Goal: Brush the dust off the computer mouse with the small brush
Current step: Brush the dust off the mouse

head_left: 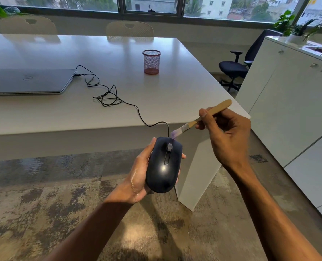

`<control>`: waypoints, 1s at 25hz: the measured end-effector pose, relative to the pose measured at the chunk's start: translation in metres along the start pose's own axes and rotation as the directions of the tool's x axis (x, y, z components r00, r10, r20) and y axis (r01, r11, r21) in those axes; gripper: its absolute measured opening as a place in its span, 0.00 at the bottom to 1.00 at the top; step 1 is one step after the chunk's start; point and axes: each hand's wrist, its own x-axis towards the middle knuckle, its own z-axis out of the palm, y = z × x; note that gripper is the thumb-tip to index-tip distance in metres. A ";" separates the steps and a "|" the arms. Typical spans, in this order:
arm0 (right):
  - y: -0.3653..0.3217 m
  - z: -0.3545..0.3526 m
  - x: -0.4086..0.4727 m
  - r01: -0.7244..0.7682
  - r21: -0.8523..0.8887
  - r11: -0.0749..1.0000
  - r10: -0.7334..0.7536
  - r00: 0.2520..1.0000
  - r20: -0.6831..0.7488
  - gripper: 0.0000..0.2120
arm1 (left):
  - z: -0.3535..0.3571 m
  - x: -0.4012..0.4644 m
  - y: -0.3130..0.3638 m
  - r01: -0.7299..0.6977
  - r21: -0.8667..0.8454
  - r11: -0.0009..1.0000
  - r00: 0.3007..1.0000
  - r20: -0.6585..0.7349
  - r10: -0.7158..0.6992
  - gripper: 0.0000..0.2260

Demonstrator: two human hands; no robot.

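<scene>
**Brushing the mouse: handling notes**

Nearest the camera, our left hand cradled the computer mouse from below, palm under the shell and fingers wrapped around its far side. The mouse was held in the air in front of the counter, not resting on it, with its top surface facing up and its front end pointing away from us. Our right hand was closed in a pencil-type pinch on the wooden handle of the small brush, thumb on top. The bristles were at the front edge of the mouse, just beyond the scroll wheel; whether they touched the shell could not be confirmed.

We judged the mouse to be light and rigid, with a smooth, glossy shell likely to slip under a loose grip. A hold along both sides, as shown, appeared best, since it left the buttons and wheel exposed. The cable ran slack from the front of the mouse over the counter edge to the laptop, so it should not pull on the mouse. The brush looked light, with soft bristles; light strokes should suffice, notably around the wheel slot. A red mesh cup stood well apart on the counter.
</scene>
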 end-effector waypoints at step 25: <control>-0.001 0.019 -0.008 -0.126 0.177 0.976 0.134 0.991 -0.031 0.05 | -0.030 0.007 0.008 -0.031 -0.021 0.999 0.999 0.020 0.032 0.32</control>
